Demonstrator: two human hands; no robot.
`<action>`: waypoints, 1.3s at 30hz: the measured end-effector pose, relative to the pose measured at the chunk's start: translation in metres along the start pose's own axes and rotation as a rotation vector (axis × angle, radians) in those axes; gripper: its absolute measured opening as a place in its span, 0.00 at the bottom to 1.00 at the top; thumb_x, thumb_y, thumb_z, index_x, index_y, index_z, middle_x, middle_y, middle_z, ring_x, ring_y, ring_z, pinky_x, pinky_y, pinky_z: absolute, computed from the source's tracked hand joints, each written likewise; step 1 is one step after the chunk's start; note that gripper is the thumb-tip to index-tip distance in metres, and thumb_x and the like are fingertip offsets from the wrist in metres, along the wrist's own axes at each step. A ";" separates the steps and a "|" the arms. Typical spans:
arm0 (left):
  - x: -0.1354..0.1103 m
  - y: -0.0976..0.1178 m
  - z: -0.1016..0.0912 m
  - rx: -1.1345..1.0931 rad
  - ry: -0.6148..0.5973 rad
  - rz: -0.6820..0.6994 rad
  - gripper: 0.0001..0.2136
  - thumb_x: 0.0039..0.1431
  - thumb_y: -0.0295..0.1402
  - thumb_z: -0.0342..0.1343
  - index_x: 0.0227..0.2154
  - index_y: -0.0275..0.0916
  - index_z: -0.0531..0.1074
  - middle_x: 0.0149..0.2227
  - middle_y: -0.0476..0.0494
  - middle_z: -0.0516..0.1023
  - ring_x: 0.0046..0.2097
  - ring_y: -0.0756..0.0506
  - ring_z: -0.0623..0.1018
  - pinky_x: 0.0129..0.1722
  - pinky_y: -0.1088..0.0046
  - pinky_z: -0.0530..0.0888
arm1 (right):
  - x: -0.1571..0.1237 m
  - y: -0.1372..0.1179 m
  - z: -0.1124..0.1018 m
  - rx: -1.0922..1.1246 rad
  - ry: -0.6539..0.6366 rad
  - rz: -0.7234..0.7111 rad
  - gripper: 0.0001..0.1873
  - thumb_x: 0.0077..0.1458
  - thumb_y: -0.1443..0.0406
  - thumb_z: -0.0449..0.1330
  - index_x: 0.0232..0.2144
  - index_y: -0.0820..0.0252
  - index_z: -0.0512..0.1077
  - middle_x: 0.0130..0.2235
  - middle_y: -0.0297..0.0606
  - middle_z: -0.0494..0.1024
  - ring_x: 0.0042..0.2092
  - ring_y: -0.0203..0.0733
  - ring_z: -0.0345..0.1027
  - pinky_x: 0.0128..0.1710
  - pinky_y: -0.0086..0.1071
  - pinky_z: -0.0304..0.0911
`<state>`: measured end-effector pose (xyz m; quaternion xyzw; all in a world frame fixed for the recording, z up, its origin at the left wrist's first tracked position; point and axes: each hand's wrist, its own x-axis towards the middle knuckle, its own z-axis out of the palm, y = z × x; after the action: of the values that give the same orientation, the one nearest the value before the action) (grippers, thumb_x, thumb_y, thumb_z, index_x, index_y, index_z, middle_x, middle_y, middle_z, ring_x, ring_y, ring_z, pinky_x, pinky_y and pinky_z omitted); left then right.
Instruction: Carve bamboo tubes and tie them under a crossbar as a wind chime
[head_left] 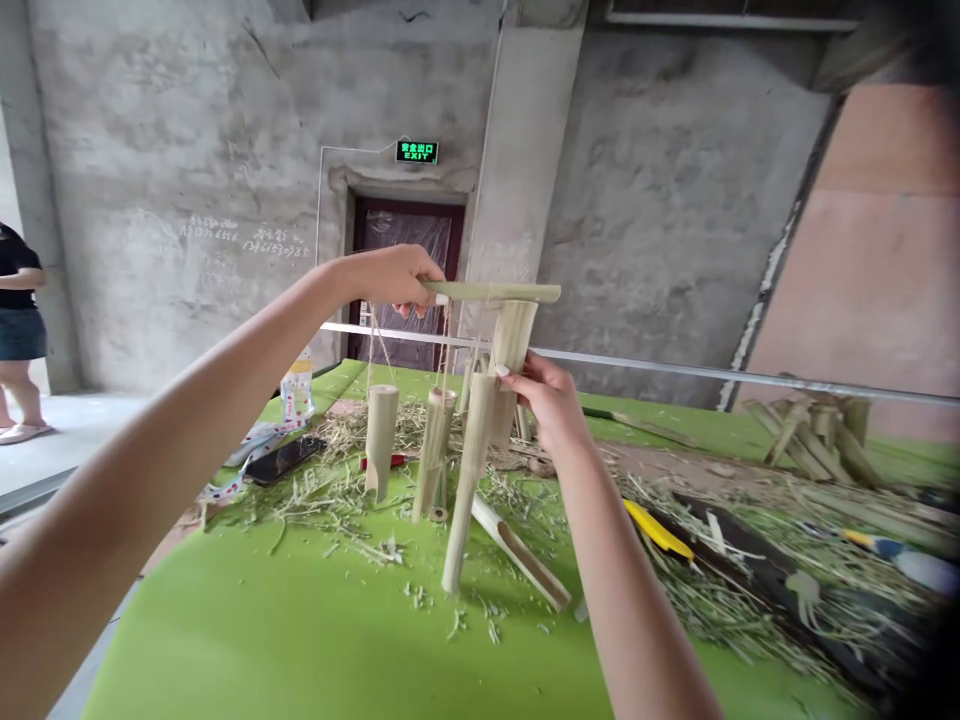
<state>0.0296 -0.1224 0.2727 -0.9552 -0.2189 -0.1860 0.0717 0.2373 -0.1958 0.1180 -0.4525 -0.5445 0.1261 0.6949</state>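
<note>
Left hand gripping the end of a bamboo crossbar, right hand holding a bamboo tube strung beneath it, other tubes dangling on strings, bamboo shavings and a phone near the table's left edge

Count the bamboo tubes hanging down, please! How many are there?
4, maybe more hidden: a pale green bamboo tube at left, a second beside it, a long slanted third, and a wide fourth by the right hand.

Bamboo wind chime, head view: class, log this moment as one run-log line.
left hand: grips bamboo crossbar | right hand: holds hanging bamboo tube | green table beneath
</note>
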 end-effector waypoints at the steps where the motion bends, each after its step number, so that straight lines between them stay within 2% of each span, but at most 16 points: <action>1: 0.001 0.000 0.002 -0.005 0.005 0.008 0.10 0.49 0.32 0.51 0.29 0.36 0.75 0.25 0.47 0.73 0.29 0.50 0.73 0.33 0.73 0.66 | -0.001 -0.002 -0.002 0.002 0.001 -0.002 0.23 0.40 0.58 0.65 0.41 0.57 0.73 0.38 0.38 0.76 0.38 0.44 0.69 0.38 0.38 0.63; 5: 0.006 -0.003 0.008 -0.005 0.051 0.026 0.10 0.49 0.33 0.51 0.30 0.37 0.75 0.25 0.47 0.73 0.29 0.50 0.73 0.32 0.74 0.66 | -0.011 0.001 -0.010 0.001 0.003 0.035 0.22 0.40 0.58 0.66 0.40 0.57 0.73 0.38 0.39 0.76 0.38 0.44 0.69 0.39 0.38 0.63; 11: 0.012 -0.007 0.013 0.033 0.137 -0.003 0.12 0.51 0.34 0.49 0.33 0.38 0.75 0.24 0.48 0.72 0.29 0.51 0.72 0.32 0.74 0.66 | -0.038 0.026 -0.015 -0.034 -0.009 0.129 0.21 0.38 0.59 0.66 0.38 0.57 0.74 0.36 0.38 0.76 0.38 0.45 0.68 0.39 0.41 0.63; 16: 0.017 -0.007 0.016 0.073 0.126 -0.020 0.13 0.51 0.36 0.49 0.36 0.38 0.75 0.26 0.47 0.72 0.32 0.49 0.73 0.34 0.73 0.67 | -0.048 0.045 -0.010 -0.015 -0.021 0.123 0.23 0.38 0.58 0.67 0.40 0.57 0.73 0.39 0.38 0.76 0.39 0.44 0.68 0.40 0.40 0.63; 23: 0.026 -0.012 0.023 0.001 0.104 -0.013 0.15 0.50 0.35 0.49 0.39 0.36 0.75 0.28 0.45 0.73 0.33 0.48 0.74 0.35 0.71 0.67 | -0.048 0.050 -0.009 0.010 -0.004 0.132 0.23 0.38 0.58 0.67 0.40 0.56 0.72 0.37 0.36 0.75 0.37 0.42 0.68 0.38 0.38 0.65; 26: 0.029 -0.016 0.024 -0.020 0.113 -0.006 0.17 0.50 0.36 0.49 0.41 0.36 0.74 0.29 0.44 0.73 0.35 0.47 0.74 0.37 0.69 0.67 | -0.049 0.060 -0.014 -0.043 0.022 0.273 0.23 0.38 0.59 0.67 0.39 0.56 0.71 0.35 0.38 0.75 0.35 0.44 0.70 0.36 0.40 0.67; 29: 0.029 -0.015 0.025 -0.026 0.121 0.005 0.17 0.50 0.36 0.49 0.40 0.36 0.74 0.29 0.44 0.73 0.35 0.47 0.74 0.37 0.70 0.67 | -0.049 0.071 -0.019 -0.115 0.010 0.426 0.15 0.40 0.61 0.66 0.33 0.56 0.72 0.34 0.40 0.76 0.35 0.47 0.71 0.36 0.44 0.69; 30: 0.028 -0.013 0.024 -0.024 0.122 0.009 0.17 0.50 0.36 0.49 0.40 0.36 0.74 0.29 0.45 0.73 0.34 0.47 0.74 0.37 0.70 0.67 | -0.049 0.073 -0.019 -0.118 0.001 0.422 0.12 0.42 0.60 0.65 0.31 0.57 0.72 0.36 0.41 0.76 0.37 0.47 0.71 0.38 0.44 0.69; 32: 0.027 -0.007 0.023 -0.012 0.127 0.012 0.17 0.51 0.37 0.48 0.40 0.35 0.74 0.29 0.45 0.74 0.34 0.47 0.73 0.37 0.71 0.66 | -0.047 0.068 -0.018 -0.076 -0.006 0.314 0.12 0.48 0.55 0.61 0.31 0.56 0.72 0.43 0.42 0.75 0.44 0.48 0.70 0.43 0.44 0.67; 35: 0.022 0.003 0.022 0.011 0.137 0.011 0.16 0.52 0.36 0.48 0.39 0.36 0.74 0.28 0.46 0.73 0.32 0.48 0.73 0.35 0.71 0.66 | -0.037 0.045 -0.013 0.053 -0.067 0.098 0.20 0.51 0.51 0.57 0.44 0.51 0.70 0.52 0.40 0.70 0.52 0.46 0.64 0.49 0.42 0.64; 37: 0.017 0.009 0.025 0.033 0.153 0.007 0.15 0.52 0.36 0.49 0.39 0.37 0.75 0.26 0.46 0.73 0.31 0.48 0.72 0.33 0.72 0.65 | -0.029 0.026 -0.007 0.106 -0.152 0.050 0.27 0.50 0.52 0.59 0.52 0.50 0.64 0.51 0.40 0.71 0.52 0.45 0.65 0.48 0.40 0.65; 39: 0.008 0.011 0.033 0.064 0.189 -0.002 0.14 0.52 0.34 0.49 0.40 0.39 0.74 0.25 0.46 0.72 0.30 0.49 0.71 0.32 0.73 0.65 | -0.023 0.011 -0.002 0.111 -0.222 0.050 0.30 0.48 0.53 0.61 0.53 0.52 0.63 0.47 0.41 0.73 0.47 0.43 0.68 0.46 0.39 0.66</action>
<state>0.0519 -0.1216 0.2451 -0.9304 -0.2178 -0.2682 0.1221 0.2340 -0.2065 0.0947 -0.4100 -0.5989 0.2224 0.6510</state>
